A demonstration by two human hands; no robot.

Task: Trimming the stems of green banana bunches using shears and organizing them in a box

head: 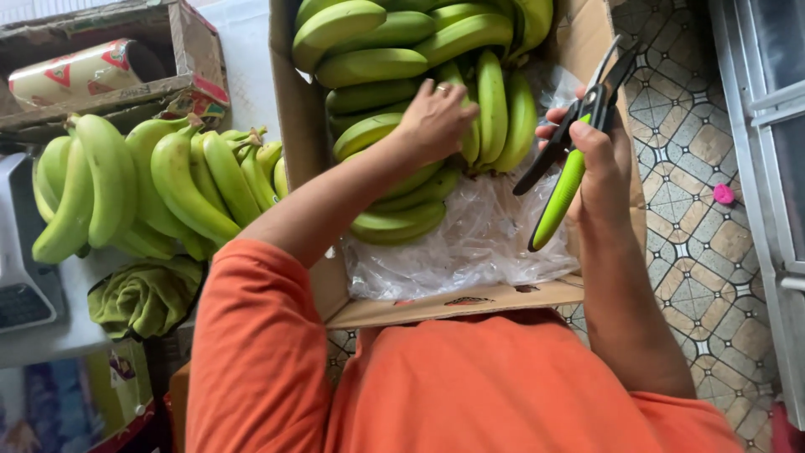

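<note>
Reaching into the open brown cardboard box [302, 126], the left hand [432, 122] lies on a bunch of green unripe bananas [419, 50] that fills the upper part of the box. Its fingers curl down over the bananas and between them, with a ring on one finger; whether they truly grip a banana or only press on it cannot be told from the head view. The right hand [599, 164] is closed around a pair of cutting shears with lime-green and black handles [570, 168], which it holds above the right side of the box, the dark blades pointing up and away over the box flap. A crumpled sheet of clear plastic lining [470, 243] covers the box floor just below the bananas. Both arms come out of orange sleeves. To the left, on a pale table [50, 344], lies a second bunch of green bananas [142, 184], well apart from the box, with a folded olive-green cloth [147, 298] just beneath it. A patterned tile floor [688, 210] shows on the right.
</note>
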